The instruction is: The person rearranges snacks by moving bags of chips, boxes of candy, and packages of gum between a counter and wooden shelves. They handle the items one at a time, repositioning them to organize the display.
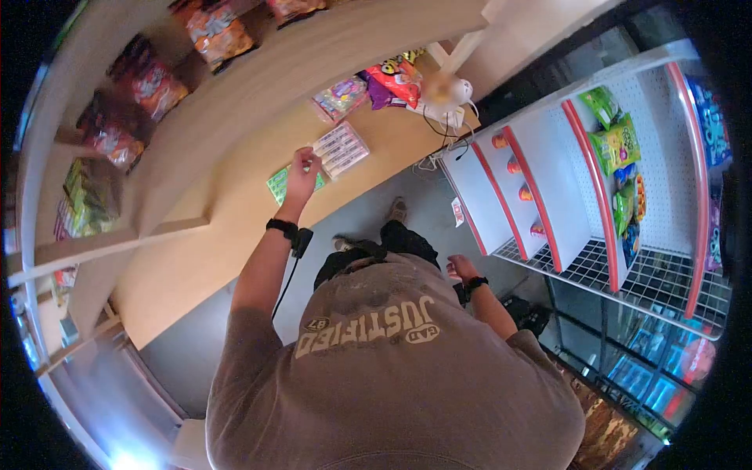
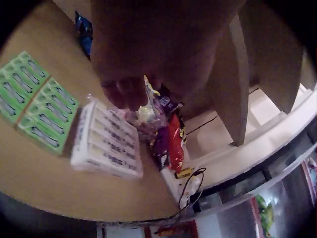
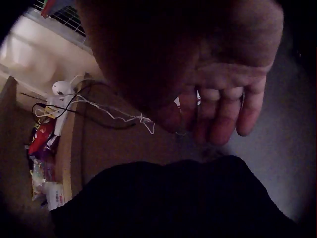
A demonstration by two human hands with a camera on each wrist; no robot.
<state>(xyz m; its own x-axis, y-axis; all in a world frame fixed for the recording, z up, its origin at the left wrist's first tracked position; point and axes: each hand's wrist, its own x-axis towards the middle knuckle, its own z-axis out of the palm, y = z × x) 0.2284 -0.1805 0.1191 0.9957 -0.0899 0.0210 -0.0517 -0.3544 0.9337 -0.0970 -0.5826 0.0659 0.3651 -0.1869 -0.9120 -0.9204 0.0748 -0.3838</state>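
A pale wooden table (image 1: 227, 219) runs diagonally above a smooth grey floor (image 1: 192, 345). Wooden shelving (image 1: 258, 86) rises along its far long edge. Just beside the table's right end stands a white display rack (image 1: 540, 129) with red strips (image 1: 597, 188) along its shelf edges, a perforated back panel (image 1: 670, 168) and a black wire grid (image 1: 677, 290). A bright light (image 1: 131, 460) glares at lower left in the head view.

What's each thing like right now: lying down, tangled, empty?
Left bare hand: empty, fingers loosely bent
Right bare hand: empty, fingers loosely bent
Flat green patterned packs: lying side by side
White rectangular pack: lying flat
Red shiny snack bag: lying down
Thin white cables: tangled
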